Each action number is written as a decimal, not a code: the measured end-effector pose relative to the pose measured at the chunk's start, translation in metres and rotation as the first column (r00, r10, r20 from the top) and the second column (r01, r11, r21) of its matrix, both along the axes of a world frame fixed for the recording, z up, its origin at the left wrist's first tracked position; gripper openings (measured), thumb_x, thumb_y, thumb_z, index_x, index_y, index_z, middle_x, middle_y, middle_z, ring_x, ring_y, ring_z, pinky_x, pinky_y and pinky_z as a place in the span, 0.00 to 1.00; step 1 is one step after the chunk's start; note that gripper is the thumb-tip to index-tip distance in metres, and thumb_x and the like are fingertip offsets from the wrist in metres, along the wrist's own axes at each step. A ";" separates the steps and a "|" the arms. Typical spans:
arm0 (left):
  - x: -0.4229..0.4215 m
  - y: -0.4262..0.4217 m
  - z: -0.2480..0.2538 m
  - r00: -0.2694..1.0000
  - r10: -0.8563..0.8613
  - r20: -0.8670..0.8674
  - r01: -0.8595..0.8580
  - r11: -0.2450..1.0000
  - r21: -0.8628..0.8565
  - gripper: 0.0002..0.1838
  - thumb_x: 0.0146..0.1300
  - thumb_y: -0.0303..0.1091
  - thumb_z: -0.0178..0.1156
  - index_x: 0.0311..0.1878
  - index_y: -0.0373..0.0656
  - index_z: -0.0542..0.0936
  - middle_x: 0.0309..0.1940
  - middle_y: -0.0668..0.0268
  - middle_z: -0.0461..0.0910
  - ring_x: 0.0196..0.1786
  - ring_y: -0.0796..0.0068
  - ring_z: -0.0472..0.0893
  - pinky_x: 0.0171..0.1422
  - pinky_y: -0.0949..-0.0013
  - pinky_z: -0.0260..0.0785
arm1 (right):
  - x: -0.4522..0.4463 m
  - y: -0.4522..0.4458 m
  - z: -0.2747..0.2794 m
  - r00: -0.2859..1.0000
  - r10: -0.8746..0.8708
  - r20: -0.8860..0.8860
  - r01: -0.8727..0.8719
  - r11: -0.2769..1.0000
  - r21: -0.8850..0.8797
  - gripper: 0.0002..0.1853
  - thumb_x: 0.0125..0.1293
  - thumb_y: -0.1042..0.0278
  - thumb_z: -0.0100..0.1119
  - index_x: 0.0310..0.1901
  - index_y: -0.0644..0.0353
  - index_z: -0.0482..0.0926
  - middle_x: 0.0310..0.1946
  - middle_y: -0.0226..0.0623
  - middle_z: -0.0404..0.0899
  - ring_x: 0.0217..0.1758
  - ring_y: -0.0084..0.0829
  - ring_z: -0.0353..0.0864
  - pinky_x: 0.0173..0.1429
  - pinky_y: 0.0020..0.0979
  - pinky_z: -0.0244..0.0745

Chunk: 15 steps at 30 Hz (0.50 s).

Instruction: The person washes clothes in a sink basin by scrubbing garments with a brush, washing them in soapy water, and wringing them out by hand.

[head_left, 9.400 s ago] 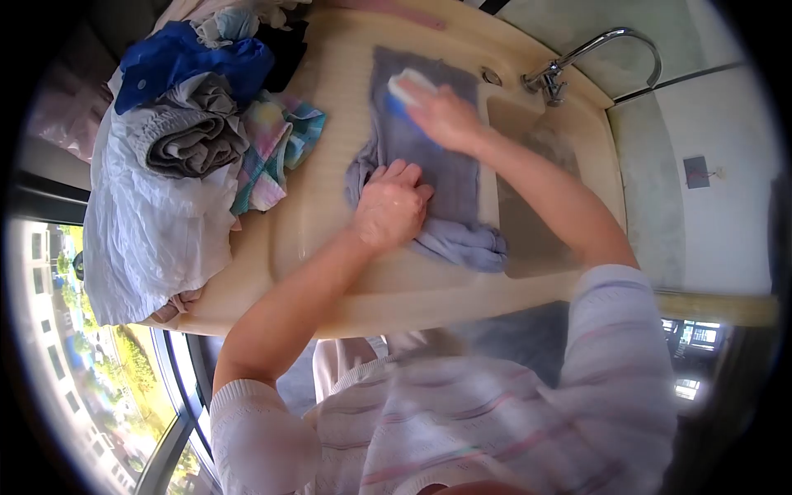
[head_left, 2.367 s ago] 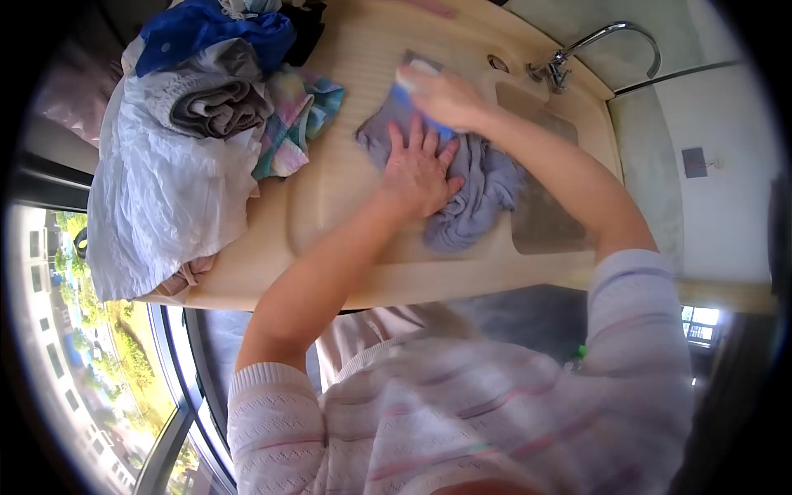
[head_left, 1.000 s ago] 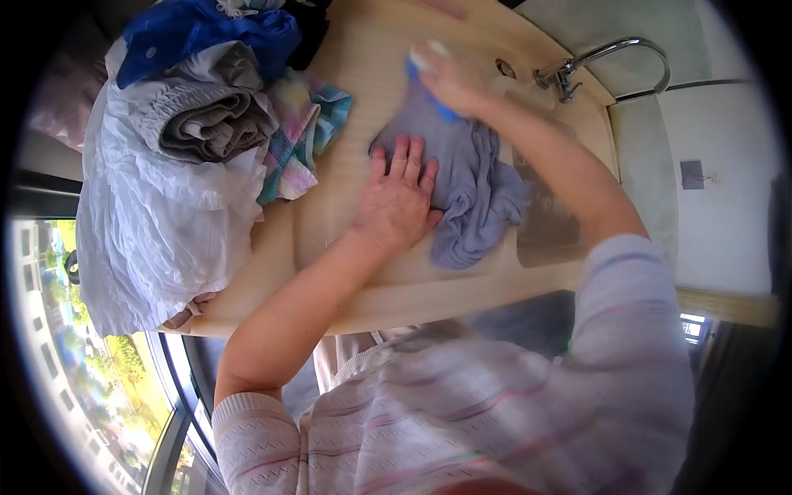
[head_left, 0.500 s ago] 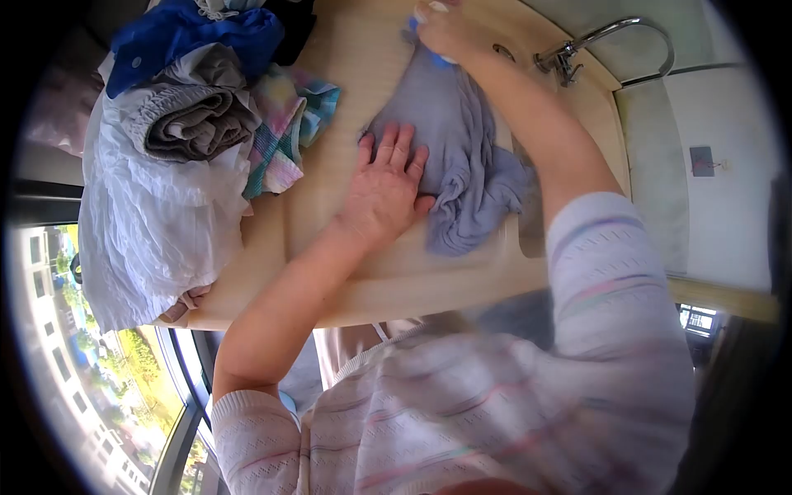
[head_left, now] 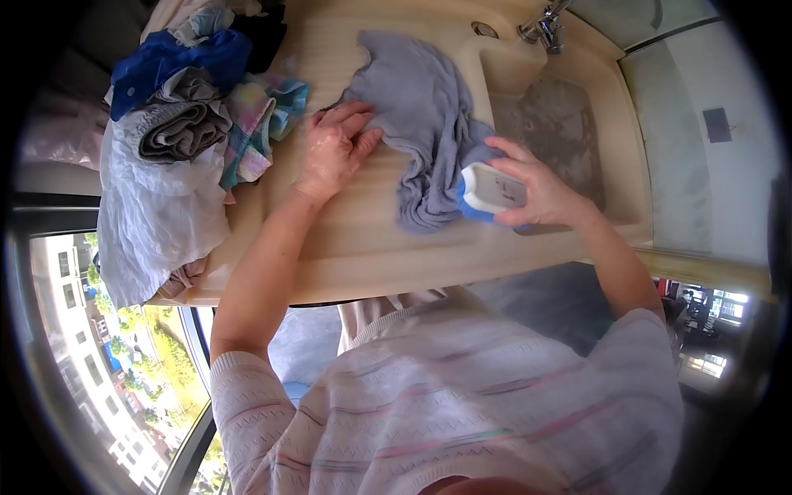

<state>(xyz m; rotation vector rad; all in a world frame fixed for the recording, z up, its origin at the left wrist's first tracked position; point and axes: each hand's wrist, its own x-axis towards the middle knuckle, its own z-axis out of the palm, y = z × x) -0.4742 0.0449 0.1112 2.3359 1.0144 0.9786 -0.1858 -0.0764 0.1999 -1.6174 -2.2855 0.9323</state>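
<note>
Places are given relative to the basin (head_left: 620, 153). Nearest, on its near side, a striped knitted top (head_left: 495, 404) is noted on the person at work. Well to the left of the basin, a white garment (head_left: 161, 227) is draped down toward the front edge of the ribbed slab (head_left: 318, 227).

At the near left corner of the basin, a white-backed blue brush (head_left: 495, 190) is gripped in the right hand (head_left: 540, 194), with thumb and fingers closed about its sides. Whether the brush bears on cloth cannot be told. The brush is judged light and rigid, possibly slick if wet; a hold by the sides of its back is considered sound.

Just left of the basin, the grey garment (head_left: 421, 107) is laid on the slab, bunched in folds at its near end and flatter at its far end. Farther left of the basin, the left hand (head_left: 334, 153) is rested at the garment's left edge, fingers half curled; whether cloth is pinched cannot be told. The garment is judged soft and limp, probably damp and thus heavier than its thinness suggests. Hold is best taken on gathered folds, or flat-handed along an edge.

Beyond the white garment, well left of the basin, a blue garment (head_left: 177, 66) and a checked cloth (head_left: 252, 124) are found piled. At the basin's far side, a chrome tap (head_left: 540, 31) is fitted.
</note>
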 end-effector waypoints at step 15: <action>-0.011 -0.094 0.077 0.933 0.148 0.329 0.181 0.597 -0.782 0.24 0.64 0.53 0.55 0.33 0.36 0.78 0.18 0.70 0.72 0.22 0.82 0.65 0.27 0.76 0.61 | 0.062 0.162 0.105 0.956 -0.222 -0.191 0.234 0.971 0.041 0.25 0.52 0.61 0.65 0.50 0.65 0.74 0.38 0.33 0.77 0.38 0.21 0.75 0.41 0.25 0.71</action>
